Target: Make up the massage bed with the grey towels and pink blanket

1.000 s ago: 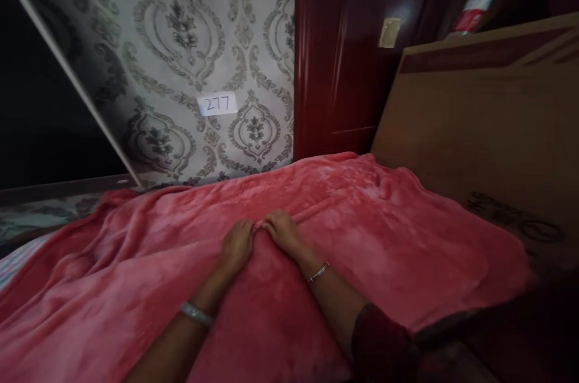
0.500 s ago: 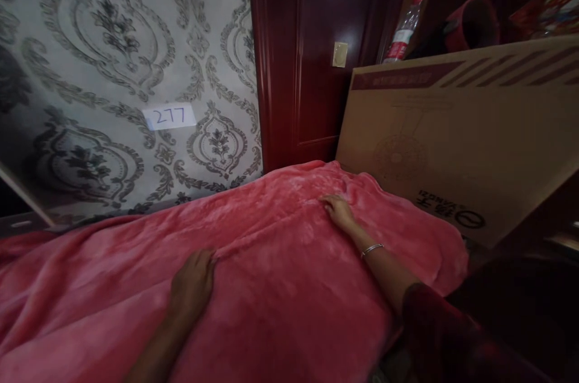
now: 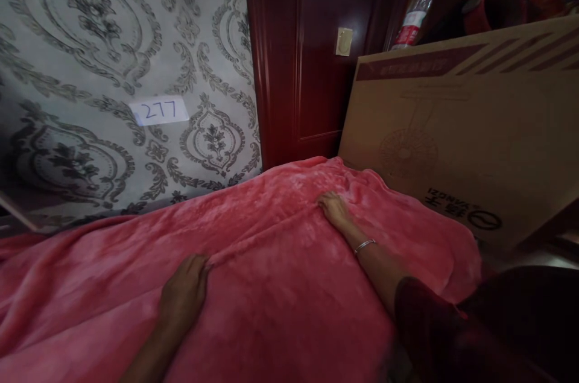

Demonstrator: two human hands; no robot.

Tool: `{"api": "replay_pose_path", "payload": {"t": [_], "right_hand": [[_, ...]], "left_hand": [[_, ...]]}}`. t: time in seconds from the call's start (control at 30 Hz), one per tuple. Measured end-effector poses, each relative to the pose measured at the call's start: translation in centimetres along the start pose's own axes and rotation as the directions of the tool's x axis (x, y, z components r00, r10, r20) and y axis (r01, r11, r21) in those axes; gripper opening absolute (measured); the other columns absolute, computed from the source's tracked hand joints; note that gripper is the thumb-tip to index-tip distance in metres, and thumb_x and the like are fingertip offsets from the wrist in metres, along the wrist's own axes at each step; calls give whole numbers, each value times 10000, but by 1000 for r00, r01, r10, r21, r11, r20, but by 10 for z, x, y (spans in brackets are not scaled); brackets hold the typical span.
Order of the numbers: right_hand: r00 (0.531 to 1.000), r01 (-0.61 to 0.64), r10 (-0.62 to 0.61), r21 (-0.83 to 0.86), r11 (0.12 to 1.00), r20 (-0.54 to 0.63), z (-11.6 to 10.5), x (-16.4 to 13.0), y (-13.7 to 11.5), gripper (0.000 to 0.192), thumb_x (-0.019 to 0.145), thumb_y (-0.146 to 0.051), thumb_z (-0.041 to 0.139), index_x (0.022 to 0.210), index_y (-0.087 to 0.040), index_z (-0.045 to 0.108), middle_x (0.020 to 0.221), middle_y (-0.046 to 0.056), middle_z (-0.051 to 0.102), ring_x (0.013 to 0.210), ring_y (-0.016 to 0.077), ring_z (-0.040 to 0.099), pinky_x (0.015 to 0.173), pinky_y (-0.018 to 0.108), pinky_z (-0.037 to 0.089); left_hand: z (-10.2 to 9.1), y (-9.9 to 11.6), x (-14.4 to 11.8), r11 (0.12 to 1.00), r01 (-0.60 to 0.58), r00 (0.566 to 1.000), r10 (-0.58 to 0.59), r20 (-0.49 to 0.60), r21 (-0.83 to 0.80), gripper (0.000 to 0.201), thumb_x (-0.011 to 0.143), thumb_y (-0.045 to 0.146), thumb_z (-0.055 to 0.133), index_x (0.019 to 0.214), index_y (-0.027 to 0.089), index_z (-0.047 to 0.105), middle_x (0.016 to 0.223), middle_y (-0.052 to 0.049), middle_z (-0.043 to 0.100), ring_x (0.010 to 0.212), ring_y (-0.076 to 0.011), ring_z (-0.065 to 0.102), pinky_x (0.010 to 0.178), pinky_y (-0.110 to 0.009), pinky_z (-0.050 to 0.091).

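1. On the pink blanket, at the near left: gripping the cloth with the left hand, fingers curled over one end of a raised fold.
2. Farther forward and to the right: pinching the same fold with the right hand, fingertips drawn together; at that wrist, a thin silver bangle, then a dark red sleeve.
3. Between both hands, well apart: pulled into a nearly straight, slanting ridge of cloth; spread out beneath and around, with loose creases at the left.
4. Beyond the blanket's far edge: patterned wallpaper with a paper slip marked "277", then a dark red panel bearing a pale plate.
5. Beside the blanket, right: a cardboard box with upside-down lettering; at its top edge, a red-capped bottle.
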State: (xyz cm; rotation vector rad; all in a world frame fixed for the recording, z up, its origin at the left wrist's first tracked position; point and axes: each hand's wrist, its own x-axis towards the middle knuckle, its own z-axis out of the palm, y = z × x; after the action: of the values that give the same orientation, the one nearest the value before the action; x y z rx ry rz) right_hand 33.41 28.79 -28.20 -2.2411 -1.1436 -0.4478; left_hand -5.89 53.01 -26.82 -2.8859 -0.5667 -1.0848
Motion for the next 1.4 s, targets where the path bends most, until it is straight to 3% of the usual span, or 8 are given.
{"api": "replay_pose_path", "payload": {"t": [0.23, 0.5, 0.67, 0.87, 1.0, 1.13, 1.27, 1.4], "right_hand": [[988, -45, 45, 6, 999, -147, -8, 1, 10, 313, 984, -167, 354, 967, -176, 666, 1002, 132, 687, 967, 257, 580, 910, 389, 432], [994, 91, -85, 91, 992, -72, -5, -8, 23, 300, 965, -219, 427, 916, -204, 722, 940, 97, 718, 936, 242, 634, 906, 396, 490], [988, 145, -137, 120, 982, -71, -16, -19, 26, 326, 935, -405, 594, 1186, -244, 727, 1187, 100, 696, 1122, 285, 612, 1016, 462, 463], [975, 222, -219, 79, 972, -43, -19, -22, 17, 280, 884, -375, 695, 1141, -284, 763, 1293, 96, 649, 1200, 297, 574, 1060, 509, 419], [975, 220, -218, 91, 971, -36, -15, -21, 11, 168, 904, -251, 633, 984, -254, 780, 1160, 78, 707, 1114, 259, 614, 1017, 458, 446], [983, 175, -169, 85, 981, -69, -17, -20, 10, 246, 957, -188, 487, 932, -209, 731, 981, 84, 726, 967, 226, 635, 929, 385, 473], [991, 127, -124, 57, 990, -52, -17, -20, 10, 239, 955, -182, 467, 841, -196, 677, 857, 78, 705, 847, 215, 620, 830, 337, 465], [994, 105, -104, 33, 994, -31, -17, -22, 9, 236, 956, -183, 456, 840, -201, 661, 866, 76, 700, 851, 213, 617, 837, 328, 449]], "left_hand": [[-2, 2, 1, 1000, 21, 996, -23, 83, 24, 332, 962, 344, 349, 929, 232, 660, 927, -73, 743, 877, -235, 706, 772, -347, 573], [-12, 10, 7, 987, 159, 957, -155, 247, 3, 402, 968, 430, 308, 841, 232, 634, 862, -56, 707, 857, -242, 678, 795, -378, 540], [-11, 10, 8, 982, 188, 959, -180, 220, -13, 397, 961, 429, 313, 849, 227, 637, 877, -60, 706, 869, -244, 675, 801, -382, 532], [-11, 7, 8, 985, 170, 967, -160, 201, -37, 410, 965, 452, 314, 838, 234, 637, 864, -51, 707, 855, -235, 677, 790, -371, 531], [-10, 5, 6, 987, 151, 973, -140, 186, -50, 413, 974, 457, 315, 854, 234, 642, 859, -43, 709, 843, -226, 682, 770, -362, 533], [-8, 6, 5, 998, 65, 989, -63, 135, -6, 446, 991, 444, 291, 842, 225, 649, 837, -58, 706, 818, -233, 677, 763, -368, 537], [-5, 6, 4, 996, -15, 995, 7, 96, 83, 440, 1000, 399, 292, 854, 216, 664, 848, -78, 716, 821, -238, 676, 757, -357, 538], [-4, 7, 1, 988, -3, 997, -9, 80, 154, 418, 998, 340, 298, 867, 213, 673, 851, -89, 722, 825, -238, 681, 760, -348, 533]]}}
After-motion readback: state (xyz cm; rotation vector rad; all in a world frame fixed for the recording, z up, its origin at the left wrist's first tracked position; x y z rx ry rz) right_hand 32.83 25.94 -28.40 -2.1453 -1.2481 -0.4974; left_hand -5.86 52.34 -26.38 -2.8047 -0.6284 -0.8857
